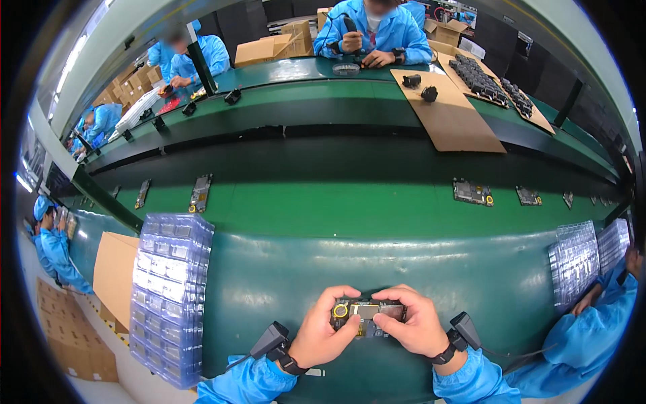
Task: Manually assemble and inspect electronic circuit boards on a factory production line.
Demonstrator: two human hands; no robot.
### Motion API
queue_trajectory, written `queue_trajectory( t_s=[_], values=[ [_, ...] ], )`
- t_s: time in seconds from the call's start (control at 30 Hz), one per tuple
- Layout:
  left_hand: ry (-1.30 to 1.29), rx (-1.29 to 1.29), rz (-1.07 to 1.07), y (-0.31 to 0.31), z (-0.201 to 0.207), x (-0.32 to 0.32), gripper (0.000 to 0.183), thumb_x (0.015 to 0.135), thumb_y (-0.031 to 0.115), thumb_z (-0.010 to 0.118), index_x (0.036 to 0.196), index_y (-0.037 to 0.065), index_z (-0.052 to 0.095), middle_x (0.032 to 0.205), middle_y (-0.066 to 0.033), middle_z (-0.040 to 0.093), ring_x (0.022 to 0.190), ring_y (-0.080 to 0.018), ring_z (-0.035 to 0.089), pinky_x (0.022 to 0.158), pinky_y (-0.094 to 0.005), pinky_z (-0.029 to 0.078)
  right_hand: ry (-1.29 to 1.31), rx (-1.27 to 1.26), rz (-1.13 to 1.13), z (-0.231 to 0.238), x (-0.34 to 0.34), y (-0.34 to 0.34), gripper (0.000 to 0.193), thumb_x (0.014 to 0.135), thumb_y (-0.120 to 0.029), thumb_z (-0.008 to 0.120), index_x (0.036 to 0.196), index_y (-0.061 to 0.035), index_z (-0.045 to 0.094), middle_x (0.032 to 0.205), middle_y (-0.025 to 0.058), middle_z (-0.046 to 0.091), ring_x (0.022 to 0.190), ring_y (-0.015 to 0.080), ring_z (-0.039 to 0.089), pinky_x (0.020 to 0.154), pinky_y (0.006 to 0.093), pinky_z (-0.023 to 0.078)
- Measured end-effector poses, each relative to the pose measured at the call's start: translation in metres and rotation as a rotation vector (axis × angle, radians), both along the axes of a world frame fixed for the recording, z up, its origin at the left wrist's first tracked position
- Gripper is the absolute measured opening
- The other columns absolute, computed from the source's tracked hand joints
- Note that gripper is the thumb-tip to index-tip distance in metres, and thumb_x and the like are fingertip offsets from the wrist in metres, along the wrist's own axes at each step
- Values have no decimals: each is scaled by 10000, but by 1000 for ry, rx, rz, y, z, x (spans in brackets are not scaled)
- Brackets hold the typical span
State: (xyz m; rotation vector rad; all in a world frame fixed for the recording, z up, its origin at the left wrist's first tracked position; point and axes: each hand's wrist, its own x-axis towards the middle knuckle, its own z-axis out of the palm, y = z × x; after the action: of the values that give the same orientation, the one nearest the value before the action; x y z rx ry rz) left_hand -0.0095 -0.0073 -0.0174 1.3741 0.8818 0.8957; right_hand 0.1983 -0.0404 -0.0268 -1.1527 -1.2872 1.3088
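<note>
Between my two hands is a dark circuit board (368, 312) with a yellow-ringed round part at its left end and a pale metal plate in its middle. My left hand (326, 328) grips the left end, thumb on the board's face and fingers along the far edge. At the other end my right hand (412, 321) holds it the same way, its thumb pressed near the middle. Both hands are closed on the board, just above the green table (269, 283). Black straps with small black devices circle both wrists.
A stack of clear plastic trays (169, 296) stands left of my hands; more trays (575, 262) lie at the right beside a blue-sleeved person (585, 337). Circuit boards (472, 192) line the green belt (323, 209) ahead. Beyond it, a person (377, 34) works near cardboard sheets (447, 111).
</note>
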Motion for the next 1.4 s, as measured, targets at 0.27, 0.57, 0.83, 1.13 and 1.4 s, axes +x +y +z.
queue_trajectory(
  t_s=[0.27,0.57,0.83,1.13,1.4],
  values=[
    [100,192,1,4,-8,-1,405,909,8,663,1286,34,517,878,-38,658,750,-75,620,665,-262,517,-26,52,-22,9,0,0,310,880,52,721,1184,12,677,1094,65,585,959,138,686,841,261,609],
    [217,250,21,2,5,2,276,956,118,679,1200,26,588,896,-119,731,759,-202,727,664,-309,543,-155,179,-30,4,2,7,229,877,-21,760,1103,-18,723,979,65,661,865,129,671,728,261,556],
    [209,250,-3,1,-1,-3,180,970,126,676,1104,15,627,869,-115,724,753,-175,712,663,-305,538,-224,320,-112,2,-3,0,181,850,-91,803,1009,-27,745,916,89,693,798,171,666,685,289,503],
    [-220,-317,-89,18,-11,-9,194,1008,48,544,1194,9,587,1024,-82,679,879,-136,680,766,-274,550,63,-86,27,-11,8,10,256,966,-125,709,1193,-7,704,959,34,731,933,87,662,796,262,546],
    [-454,-737,-192,28,1,-19,210,1001,43,500,1168,-29,605,1065,-130,692,912,-185,710,795,-303,594,351,-237,74,-8,12,10,342,1058,-281,561,1234,-20,694,1087,49,708,909,79,605,773,243,477]
  ],
)
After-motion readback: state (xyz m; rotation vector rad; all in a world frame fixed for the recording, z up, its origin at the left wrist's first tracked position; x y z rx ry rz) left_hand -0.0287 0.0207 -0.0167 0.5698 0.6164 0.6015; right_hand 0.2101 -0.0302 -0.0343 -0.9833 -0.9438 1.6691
